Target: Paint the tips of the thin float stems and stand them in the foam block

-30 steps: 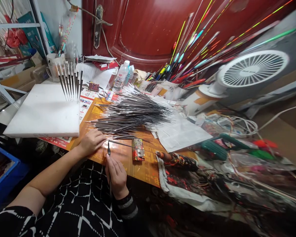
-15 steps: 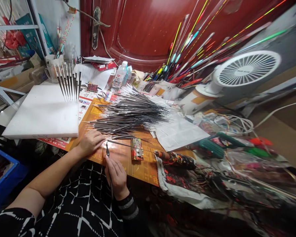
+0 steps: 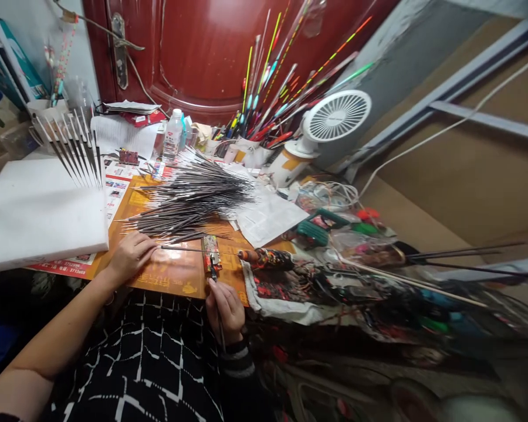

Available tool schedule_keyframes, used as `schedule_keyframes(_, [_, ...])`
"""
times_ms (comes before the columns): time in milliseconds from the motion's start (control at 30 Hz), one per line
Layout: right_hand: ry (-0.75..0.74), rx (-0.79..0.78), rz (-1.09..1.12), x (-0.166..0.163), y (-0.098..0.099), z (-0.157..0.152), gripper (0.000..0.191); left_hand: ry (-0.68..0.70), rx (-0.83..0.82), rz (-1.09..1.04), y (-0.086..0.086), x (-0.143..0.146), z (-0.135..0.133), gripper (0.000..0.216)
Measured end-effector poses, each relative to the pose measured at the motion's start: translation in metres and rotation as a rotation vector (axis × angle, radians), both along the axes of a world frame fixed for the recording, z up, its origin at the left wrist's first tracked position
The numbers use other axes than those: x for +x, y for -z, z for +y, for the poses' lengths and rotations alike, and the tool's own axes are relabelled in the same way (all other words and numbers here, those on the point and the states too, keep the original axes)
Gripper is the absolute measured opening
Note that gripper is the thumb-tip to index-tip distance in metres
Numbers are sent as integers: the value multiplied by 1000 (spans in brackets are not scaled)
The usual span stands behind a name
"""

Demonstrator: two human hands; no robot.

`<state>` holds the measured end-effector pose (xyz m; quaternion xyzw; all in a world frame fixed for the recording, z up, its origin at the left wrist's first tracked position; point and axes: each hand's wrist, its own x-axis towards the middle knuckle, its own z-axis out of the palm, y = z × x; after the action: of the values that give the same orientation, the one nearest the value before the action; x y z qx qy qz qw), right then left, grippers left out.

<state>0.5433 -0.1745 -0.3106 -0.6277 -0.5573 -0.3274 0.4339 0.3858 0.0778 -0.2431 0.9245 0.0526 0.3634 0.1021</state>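
My left hand (image 3: 129,257) rests on the orange mat (image 3: 171,275), its fingers closed on the end of a thin grey rod (image 3: 182,249) that lies across the mat. My right hand (image 3: 224,308) pinches a slim brush (image 3: 214,275) whose dark tip touches a small paint-smeared block (image 3: 210,253). Just behind my left hand lies a big fanned pile of thin grey rods (image 3: 193,196). On the left, a white foam slab (image 3: 39,211) holds a row of dark pointed rods (image 3: 74,149) stuck upright.
A white desk fan (image 3: 334,117), cups of bright coloured float sticks (image 3: 264,94), a water bottle (image 3: 172,135) and papers (image 3: 266,214) crowd the back. Stained cloth (image 3: 286,281), cables and tools clutter the right. Behind stands a red door (image 3: 202,47).
The camera has swung to the right. My right hand moved the brush rightward from beside my left hand to the small block. My left hand stays on the rod.
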Motion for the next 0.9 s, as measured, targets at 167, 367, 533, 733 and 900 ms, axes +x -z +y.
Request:
schedule_keyframes(167, [36, -33, 3, -2, 6, 5, 57, -13, 9, 10, 0, 1, 1, 16])
schedule_keyframes(367, [52, -40, 6, -5, 7, 6, 59, -9, 35, -4, -2, 2, 1, 16])
schedule_keyframes(533, [57, -64, 14, -5, 5, 7, 58, -13, 33, 18, -3, 2, 1, 17])
schedule_keyframes(733, [46, -68, 27, -6, 0, 8, 63, -2, 42, 15, -3, 1, 1, 15])
schedule_keyframes(900, [68, -59, 32, -8, -1, 8, 62, 13, 64, 1, -4, 1, 2, 12])
